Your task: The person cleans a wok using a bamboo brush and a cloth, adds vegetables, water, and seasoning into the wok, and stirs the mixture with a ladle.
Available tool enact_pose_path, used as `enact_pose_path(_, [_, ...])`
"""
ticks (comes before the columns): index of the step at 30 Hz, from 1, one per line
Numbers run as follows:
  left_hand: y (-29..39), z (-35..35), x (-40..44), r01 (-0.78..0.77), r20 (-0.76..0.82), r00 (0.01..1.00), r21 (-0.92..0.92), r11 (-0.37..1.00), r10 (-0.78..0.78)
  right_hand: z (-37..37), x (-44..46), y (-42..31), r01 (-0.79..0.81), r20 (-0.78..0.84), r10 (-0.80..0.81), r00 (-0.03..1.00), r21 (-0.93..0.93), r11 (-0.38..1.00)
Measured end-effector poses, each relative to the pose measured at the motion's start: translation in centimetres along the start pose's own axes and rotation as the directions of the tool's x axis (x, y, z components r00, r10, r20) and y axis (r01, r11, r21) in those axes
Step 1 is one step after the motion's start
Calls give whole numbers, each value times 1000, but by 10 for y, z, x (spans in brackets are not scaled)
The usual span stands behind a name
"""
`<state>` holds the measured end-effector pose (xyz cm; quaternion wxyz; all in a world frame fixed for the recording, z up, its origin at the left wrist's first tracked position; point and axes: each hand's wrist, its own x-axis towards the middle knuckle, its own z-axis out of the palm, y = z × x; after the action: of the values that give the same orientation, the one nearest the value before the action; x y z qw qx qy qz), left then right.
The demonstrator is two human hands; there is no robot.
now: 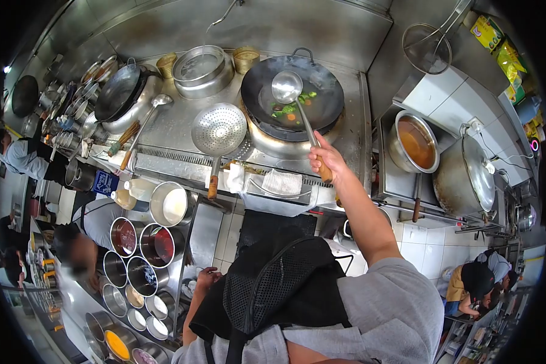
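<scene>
A person's right grip (326,158) wraps a ladle (287,88) over green and orange food (283,111) in a black wok (259,85); the left grip's (208,278) state can't be told. A steel bowl (400,150) at right holds brown liquid (416,142); bare surface (175,121) opens left of a strainer (219,130) whose handle reaches the front edge.

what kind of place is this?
Most likely a restaurant or other commercial kitchen: there's a large wok with food in it, a big lidded stockpot, and a cluster of open metal containers holding various contents.
</scene>
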<state>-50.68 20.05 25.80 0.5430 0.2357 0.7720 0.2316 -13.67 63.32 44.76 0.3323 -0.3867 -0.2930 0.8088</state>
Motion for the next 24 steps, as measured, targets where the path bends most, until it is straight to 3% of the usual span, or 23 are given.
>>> enact_pose_path(4, [-9, 1, 9, -5, 4, 1000, -129, 992, 5, -9, -20, 2, 39, 44, -41, 998, 44, 998])
enact_pose_path(6, [-14, 0, 14, -45, 37, 998, 69, 997, 42, -11, -34, 1, 63, 28, -63, 998, 18, 998])
enact_pose_path(9, [-116, 4, 94, 21, 120, 993, -80, 997, -11, -15, -55, -1, 104, -31, -106, 994, -54, 993])
enact_pose_path(11, [-124, 4, 107, -8, 145, 989, -34, 999, 13, -22, -68, -1, 134, -29, -136, 990, -64, 989])
enact_pose_path(16, [-99, 12, 120, -123, 172, 978, 36, 992, 115, -38, -97, -2, 188, -49, -191, 980, -51, 981])
enact_pose_path(19, [-69, 16, 128, -187, 192, 969, 175, 967, 153, -49, -116, -1, 209, -55, -209, 976, -18, 978])
enact_pose_path(21, [-19, 15, 106, -21, 200, 979, -14, 1000, 24, -57, -131, -1, 224, -49, -222, 974, 44, 974])
enact_pose_path(22, [8, 17, 92, -27, 207, 978, -4, 1000, 27, -61, -139, -2, 232, -58, -229, 972, 49, 971])
enact_pose_path(24, [47, 21, 73, -120, 208, 975, 214, 969, 75, -67, -160, -1, 214, -56, -209, 976, 86, 973])
